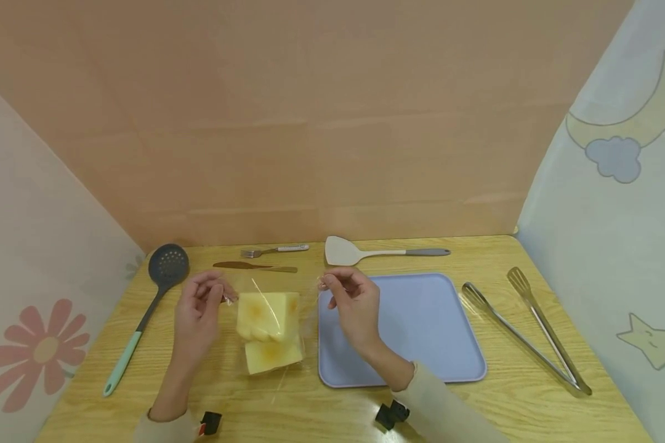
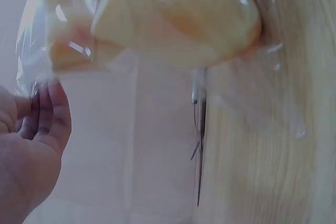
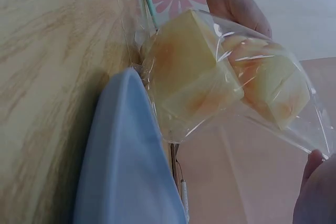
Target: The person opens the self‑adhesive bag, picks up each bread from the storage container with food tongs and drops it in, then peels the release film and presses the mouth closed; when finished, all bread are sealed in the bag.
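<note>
Between my two hands hangs a clear plastic bag point(image 3: 294, 135) holding two pale yellow, bread-like blocks point(image 1: 263, 314) with browned patches. One block sits above the other in the head view. My left hand point(image 1: 198, 314) pinches the bag's upper left edge between thumb and fingers. At the opposite upper edge, my right hand point(image 1: 360, 311) pinches the film the same way, over the left side of a light blue tray point(image 1: 404, 332). In the right wrist view the bag's lower end overlaps the tray's rim point(image 3: 123, 93).
A slotted skimmer point(image 1: 169, 266) with a green handle lies at the left. Along the back are a fork point(image 1: 266, 252), a brown knife point(image 1: 244, 265) and a white spatula point(image 1: 343, 252). Metal tongs point(image 1: 582, 387) lie spread right of the tray. Cloth walls surround the wooden table point(image 1: 88, 412).
</note>
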A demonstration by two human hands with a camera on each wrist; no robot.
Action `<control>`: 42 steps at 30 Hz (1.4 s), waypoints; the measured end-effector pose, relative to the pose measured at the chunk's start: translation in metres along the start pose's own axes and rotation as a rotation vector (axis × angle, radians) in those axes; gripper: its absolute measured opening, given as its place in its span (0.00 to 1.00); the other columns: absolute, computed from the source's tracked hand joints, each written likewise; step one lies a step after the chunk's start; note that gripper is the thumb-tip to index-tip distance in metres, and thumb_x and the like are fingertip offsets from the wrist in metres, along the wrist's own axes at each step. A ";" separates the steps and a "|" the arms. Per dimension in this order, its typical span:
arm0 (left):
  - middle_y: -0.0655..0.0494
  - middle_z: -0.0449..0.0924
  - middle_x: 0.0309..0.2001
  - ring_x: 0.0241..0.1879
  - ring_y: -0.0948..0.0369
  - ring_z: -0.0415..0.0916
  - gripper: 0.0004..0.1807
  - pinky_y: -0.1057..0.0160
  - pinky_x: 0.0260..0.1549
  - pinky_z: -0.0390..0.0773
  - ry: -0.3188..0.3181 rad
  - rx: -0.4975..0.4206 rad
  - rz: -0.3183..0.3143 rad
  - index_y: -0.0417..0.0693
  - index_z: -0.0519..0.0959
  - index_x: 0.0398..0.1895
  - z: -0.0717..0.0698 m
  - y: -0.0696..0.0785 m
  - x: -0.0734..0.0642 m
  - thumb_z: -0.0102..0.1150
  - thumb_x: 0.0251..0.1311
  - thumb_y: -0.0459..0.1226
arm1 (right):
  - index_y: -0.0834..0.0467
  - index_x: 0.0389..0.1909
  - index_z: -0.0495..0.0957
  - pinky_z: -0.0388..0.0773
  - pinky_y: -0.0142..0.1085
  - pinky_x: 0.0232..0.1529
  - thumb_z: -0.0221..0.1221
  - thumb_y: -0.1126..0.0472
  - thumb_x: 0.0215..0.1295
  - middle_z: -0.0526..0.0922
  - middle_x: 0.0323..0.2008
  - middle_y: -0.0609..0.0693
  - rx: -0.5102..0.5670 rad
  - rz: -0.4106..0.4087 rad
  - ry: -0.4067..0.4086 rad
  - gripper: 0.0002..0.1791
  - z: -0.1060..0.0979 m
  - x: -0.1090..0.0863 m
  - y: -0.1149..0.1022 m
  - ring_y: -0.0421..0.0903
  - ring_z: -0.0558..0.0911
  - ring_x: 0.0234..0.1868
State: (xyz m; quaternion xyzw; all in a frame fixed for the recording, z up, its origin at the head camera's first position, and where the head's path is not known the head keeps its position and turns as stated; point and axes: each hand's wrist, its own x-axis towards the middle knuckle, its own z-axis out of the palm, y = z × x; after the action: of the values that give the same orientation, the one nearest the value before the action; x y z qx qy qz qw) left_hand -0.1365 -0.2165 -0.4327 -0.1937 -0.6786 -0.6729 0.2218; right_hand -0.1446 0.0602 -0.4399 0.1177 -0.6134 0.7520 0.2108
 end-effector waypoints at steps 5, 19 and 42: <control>0.57 0.87 0.41 0.41 0.64 0.85 0.14 0.72 0.44 0.85 -0.069 0.024 0.023 0.13 0.73 0.61 -0.008 0.004 0.002 0.44 0.82 0.18 | 0.72 0.43 0.87 0.82 0.28 0.23 0.68 0.76 0.73 0.89 0.32 0.68 0.009 -0.018 -0.028 0.02 -0.002 0.003 -0.001 0.37 0.87 0.27; 0.58 0.91 0.39 0.36 0.65 0.87 0.08 0.76 0.37 0.84 0.006 0.094 0.096 0.21 0.85 0.47 -0.009 0.015 0.004 0.56 0.74 0.15 | 0.77 0.46 0.87 0.84 0.28 0.27 0.68 0.78 0.70 0.89 0.33 0.72 0.044 -0.037 -0.077 0.07 -0.006 0.007 -0.004 0.37 0.90 0.30; 0.61 0.91 0.40 0.40 0.67 0.87 0.18 0.70 0.44 0.88 -0.349 -0.058 -0.059 0.24 0.82 0.64 -0.050 0.014 0.007 0.54 0.76 0.15 | 0.78 0.51 0.86 0.90 0.32 0.39 0.70 0.76 0.71 0.91 0.36 0.53 0.058 -0.092 -0.428 0.12 -0.040 0.036 -0.005 0.39 0.90 0.36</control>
State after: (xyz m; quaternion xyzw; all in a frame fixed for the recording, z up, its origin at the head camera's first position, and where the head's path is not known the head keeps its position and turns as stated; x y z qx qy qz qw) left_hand -0.1321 -0.2667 -0.4172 -0.2941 -0.6925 -0.6545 0.0751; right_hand -0.1706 0.1057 -0.4290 0.3084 -0.6161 0.7169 0.1066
